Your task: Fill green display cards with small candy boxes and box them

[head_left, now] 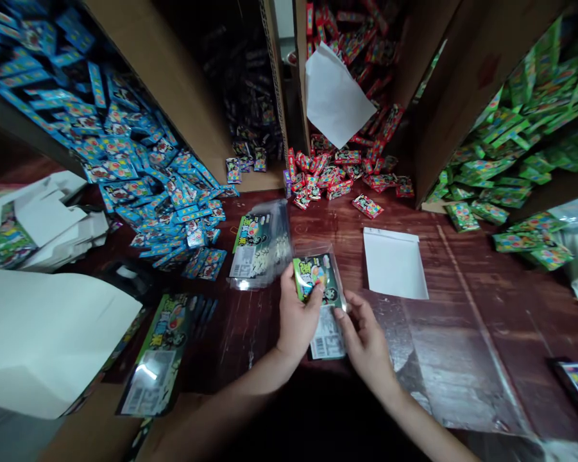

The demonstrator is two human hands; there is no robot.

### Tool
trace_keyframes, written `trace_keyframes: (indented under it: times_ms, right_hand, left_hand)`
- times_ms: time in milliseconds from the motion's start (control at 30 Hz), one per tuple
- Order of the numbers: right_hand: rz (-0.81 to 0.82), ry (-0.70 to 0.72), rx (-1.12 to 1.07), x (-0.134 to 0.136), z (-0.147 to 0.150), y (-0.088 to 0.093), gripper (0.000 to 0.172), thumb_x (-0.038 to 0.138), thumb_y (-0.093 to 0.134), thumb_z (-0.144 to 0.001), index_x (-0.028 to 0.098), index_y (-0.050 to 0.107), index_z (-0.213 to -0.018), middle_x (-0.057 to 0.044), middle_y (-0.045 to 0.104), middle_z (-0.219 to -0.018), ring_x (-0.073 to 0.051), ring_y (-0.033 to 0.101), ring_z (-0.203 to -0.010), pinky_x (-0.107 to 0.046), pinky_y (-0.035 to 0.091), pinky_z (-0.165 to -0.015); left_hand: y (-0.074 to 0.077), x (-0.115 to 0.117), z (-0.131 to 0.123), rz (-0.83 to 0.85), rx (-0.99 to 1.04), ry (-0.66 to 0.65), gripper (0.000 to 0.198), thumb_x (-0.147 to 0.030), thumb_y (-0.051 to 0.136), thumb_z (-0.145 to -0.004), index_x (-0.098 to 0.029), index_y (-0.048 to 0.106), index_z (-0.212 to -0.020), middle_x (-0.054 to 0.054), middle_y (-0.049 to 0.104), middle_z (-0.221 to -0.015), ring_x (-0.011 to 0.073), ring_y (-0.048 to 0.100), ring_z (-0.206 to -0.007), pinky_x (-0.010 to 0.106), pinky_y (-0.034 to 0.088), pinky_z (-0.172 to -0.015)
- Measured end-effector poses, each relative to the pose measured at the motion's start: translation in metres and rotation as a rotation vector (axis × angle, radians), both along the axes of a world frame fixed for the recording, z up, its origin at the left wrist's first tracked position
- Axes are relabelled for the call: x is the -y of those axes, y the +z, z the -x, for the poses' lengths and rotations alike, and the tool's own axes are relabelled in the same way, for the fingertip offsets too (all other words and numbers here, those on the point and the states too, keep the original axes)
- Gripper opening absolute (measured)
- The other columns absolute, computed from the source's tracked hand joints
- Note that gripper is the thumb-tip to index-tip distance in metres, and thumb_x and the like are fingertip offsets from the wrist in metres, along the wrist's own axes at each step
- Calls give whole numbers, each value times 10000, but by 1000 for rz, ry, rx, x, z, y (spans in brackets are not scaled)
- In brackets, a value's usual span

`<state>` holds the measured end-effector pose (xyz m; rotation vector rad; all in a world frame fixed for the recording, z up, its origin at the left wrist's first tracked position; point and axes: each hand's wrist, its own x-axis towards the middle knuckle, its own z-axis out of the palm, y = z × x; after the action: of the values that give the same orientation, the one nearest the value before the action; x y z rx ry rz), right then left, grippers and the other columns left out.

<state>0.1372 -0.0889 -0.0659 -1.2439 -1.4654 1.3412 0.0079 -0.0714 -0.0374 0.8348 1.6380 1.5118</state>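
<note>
Between my two hands is a clear plastic sleeve with a printed green-and-black card (328, 330) in it. My left hand (301, 311) grips its left side, thumb lying across the print. On the right edge, my right hand (365, 333) pinches the sleeve between thumb and fingers. Just left of my hands lies a stack of similar sleeved cards (257, 247). A white paper sheet (395, 263) rests on the table to the right.
Cardboard boxes spill small packets across the back: blue packets (139, 160), dark purple packets (245, 160), red packets (337, 176) and green packets (500, 160). At left are white papers (43, 340) and another printed card (156, 353). Clear plastic (457, 366) covers the table at right.
</note>
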Motion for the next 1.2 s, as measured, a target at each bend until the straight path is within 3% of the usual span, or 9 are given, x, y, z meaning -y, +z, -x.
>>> trace_keyframes:
  times_ms: [100,200,267,367,500,567,867,1000,1200]
  right_hand:
    - [4,-19,-2,1,-7,-10,413,415,527,-993,215,499,-1353,-130,661,-1294,-241,652,-1173,-397,539,-1002]
    - [-6,-102,27,3,-16,-18,452,414,515,-1000,198,481,-1396,-138,647,-1314,-229,638,-1178,-375,520,-1005]
    - [18,-115,50,2,-20,-19,454,425,509,-1002,203,495,-1398,-133,635,-1337,-230,626,-1190,-382,506,-1018]
    - [61,-45,98,-2,-19,-14,425,448,501,-1001,228,544,-1363,-109,633,-1352,-243,604,-1226,-417,478,-1055]
    - [46,18,106,-6,-3,0,429,463,559,-969,223,572,-1324,-107,649,-1336,-257,605,-1233,-427,474,-1063]
    - [60,5,80,-8,6,3,422,463,564,-967,209,577,-1304,-115,681,-1275,-252,642,-1174,-408,508,-1017]
    - [119,-66,141,-19,12,2,449,510,471,-999,173,656,-1232,-121,730,-1193,-252,689,-1107,-360,543,-945]
    - [17,-42,214,-17,18,0,426,517,498,-986,176,639,-1198,-122,760,-1078,-239,743,-938,-311,573,-820]
    - [-187,-92,381,-27,15,-40,435,600,387,-997,238,604,-889,-77,752,-750,-225,740,-619,-254,523,-517]
  left_hand:
    - [-6,5,13,116,211,-50,605,-287,815,-768,-195,511,-1283,82,693,-1156,213,679,-1006,366,530,-935]
    - [-6,23,27,198,531,-293,507,-391,809,-782,-170,611,-1193,99,724,-1111,226,696,-965,362,544,-874]
    - [-5,35,35,234,595,-457,466,-444,760,-828,-167,651,-1186,110,731,-1121,234,701,-972,366,546,-864]
    - [-5,39,37,203,344,-470,392,-421,718,-871,-174,672,-1172,93,737,-1112,221,691,-987,344,533,-885]
    - [-8,22,29,150,67,-173,363,-415,792,-789,-175,641,-1016,55,751,-968,196,697,-862,285,536,-777]
    - [-10,16,27,159,13,-115,350,-433,786,-789,-182,609,-957,43,748,-912,184,696,-806,270,531,-729]
    - [-20,19,33,223,-255,-147,269,-475,596,-931,-207,580,-913,16,730,-846,172,692,-765,251,498,-689]
    - [-18,24,29,262,-293,-144,277,-490,593,-927,-213,585,-931,23,742,-864,178,700,-761,247,495,-682]
    - [0,30,54,291,-404,-333,300,-484,598,-904,-224,633,-1049,55,766,-926,213,723,-780,290,533,-698]
